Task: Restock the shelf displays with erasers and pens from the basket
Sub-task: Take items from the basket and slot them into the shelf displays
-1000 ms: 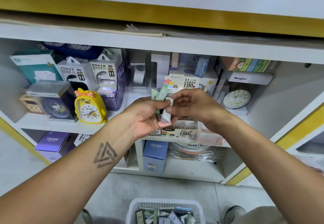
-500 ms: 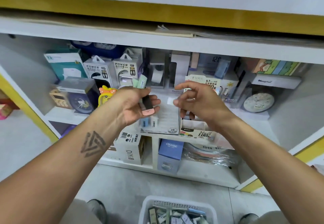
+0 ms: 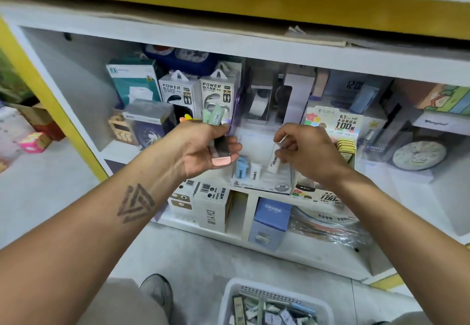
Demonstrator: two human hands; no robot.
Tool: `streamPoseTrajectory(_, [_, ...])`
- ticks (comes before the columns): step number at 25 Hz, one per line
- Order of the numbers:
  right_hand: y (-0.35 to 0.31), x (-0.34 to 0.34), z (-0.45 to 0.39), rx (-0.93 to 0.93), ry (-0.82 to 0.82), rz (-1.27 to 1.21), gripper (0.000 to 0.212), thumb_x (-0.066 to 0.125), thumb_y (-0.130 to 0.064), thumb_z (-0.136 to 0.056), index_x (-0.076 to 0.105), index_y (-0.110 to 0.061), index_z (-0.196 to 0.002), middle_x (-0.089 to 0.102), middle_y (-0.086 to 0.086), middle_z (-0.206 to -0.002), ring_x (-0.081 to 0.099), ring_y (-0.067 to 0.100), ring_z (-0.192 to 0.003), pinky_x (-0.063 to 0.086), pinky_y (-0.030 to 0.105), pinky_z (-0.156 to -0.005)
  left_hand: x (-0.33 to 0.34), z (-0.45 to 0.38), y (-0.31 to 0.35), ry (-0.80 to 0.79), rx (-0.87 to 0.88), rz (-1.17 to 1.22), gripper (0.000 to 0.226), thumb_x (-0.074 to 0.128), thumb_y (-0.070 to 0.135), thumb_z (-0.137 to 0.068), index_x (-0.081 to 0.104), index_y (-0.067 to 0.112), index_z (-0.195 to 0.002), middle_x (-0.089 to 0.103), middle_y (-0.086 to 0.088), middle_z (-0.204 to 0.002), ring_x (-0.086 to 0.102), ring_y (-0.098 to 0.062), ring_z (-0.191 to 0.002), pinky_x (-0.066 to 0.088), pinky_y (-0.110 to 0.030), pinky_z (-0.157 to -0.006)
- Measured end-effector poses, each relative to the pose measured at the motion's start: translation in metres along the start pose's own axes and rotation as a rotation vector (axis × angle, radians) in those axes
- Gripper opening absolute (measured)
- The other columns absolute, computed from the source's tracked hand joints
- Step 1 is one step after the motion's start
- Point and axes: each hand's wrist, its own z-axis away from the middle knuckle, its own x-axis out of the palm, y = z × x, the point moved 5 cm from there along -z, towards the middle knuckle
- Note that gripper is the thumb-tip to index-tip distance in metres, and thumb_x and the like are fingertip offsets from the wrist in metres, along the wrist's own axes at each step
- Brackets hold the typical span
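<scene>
a white eraser [image 3: 274, 160] is pinched in the right hand [image 3: 305, 154] over the clear display box [image 3: 262, 182], where two erasers already stand; several more are clamped in the left hand [image 3: 203, 149], and the basket [image 3: 229, 299] is judged far from emptied.

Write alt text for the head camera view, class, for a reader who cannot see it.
A person's right hand lowers a white eraser into a clear display box on a shop shelf, while the left hand grips several more erasers. A white basket of stock sits on the floor below.
</scene>
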Motion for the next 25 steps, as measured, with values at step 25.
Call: streamPoseTrajectory(25, [-0.012,0.002,0.005,0.226,-0.051,-0.717,0.019,0.071,-0.027,-0.092,0.074,-0.015,-0.107,0.076,0.003,-0.088,0.063,0.017,-0.068,0.049,0.03,-0.058,0.048,0.016,-0.019,-0.214,-0.006,-0.174,0.003,0.067,0.007,-0.089,0.064,0.007,-0.088,0.063,-0.009,-0.067,0.06,-0.018,-0.055,0.056,-0.03,-0.054])
